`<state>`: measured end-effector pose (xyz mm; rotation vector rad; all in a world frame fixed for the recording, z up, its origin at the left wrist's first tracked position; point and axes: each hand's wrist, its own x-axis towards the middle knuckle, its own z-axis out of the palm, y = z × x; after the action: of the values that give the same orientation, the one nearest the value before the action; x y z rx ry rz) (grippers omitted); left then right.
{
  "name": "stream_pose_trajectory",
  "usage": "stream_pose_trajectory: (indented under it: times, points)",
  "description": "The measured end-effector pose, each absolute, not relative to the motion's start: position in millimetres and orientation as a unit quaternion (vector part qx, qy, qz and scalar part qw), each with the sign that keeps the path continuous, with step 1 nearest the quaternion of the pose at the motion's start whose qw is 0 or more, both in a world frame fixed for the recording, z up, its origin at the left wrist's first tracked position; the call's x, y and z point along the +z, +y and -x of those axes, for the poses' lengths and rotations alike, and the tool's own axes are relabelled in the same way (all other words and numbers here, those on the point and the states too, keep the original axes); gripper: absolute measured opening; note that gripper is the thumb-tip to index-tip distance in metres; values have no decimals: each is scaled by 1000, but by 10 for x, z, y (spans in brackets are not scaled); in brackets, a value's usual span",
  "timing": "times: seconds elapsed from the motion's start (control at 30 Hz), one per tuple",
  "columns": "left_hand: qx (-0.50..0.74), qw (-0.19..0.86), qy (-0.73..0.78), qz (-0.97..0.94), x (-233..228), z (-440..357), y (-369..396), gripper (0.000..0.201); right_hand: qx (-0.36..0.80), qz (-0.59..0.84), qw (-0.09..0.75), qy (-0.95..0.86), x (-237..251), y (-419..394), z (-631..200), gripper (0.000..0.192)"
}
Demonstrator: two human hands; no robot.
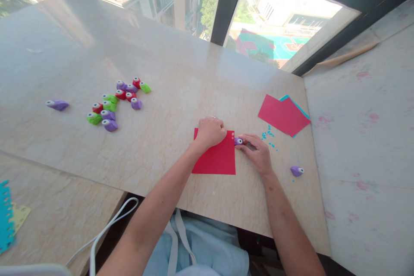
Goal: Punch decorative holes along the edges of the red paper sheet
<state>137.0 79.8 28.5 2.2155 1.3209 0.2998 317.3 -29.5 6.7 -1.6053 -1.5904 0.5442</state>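
Currently, your right hand (258, 153) pinches a small purple punch (238, 141) between thumb and fingers, right of the frame's centre, at the right edge of the red sheet (215, 161). Your left hand (211, 131) lies curled on the sheet's upper part; you cannot tell from this angle whether its fingers grip anything underneath. Judging by the few pale marks (233, 135) at the sheet's upper-right corner, the punching looks barely begun: the rest of its visible surface is plain red. At the far lower left, a notched blue sheet (5, 220) looks already worked. Blue bits (269, 133) lie scattered right of your right hand, and a cluster of coloured punches (109, 106) sits left of centre, out of your grasp.
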Motion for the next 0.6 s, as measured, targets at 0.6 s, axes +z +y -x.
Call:
stream_pose_trajectory:
  times: [0.6]
  points:
    - [95,258,508,-817,357,-1394,781,31,211,624,411,-630,44,-302,-3181,29]
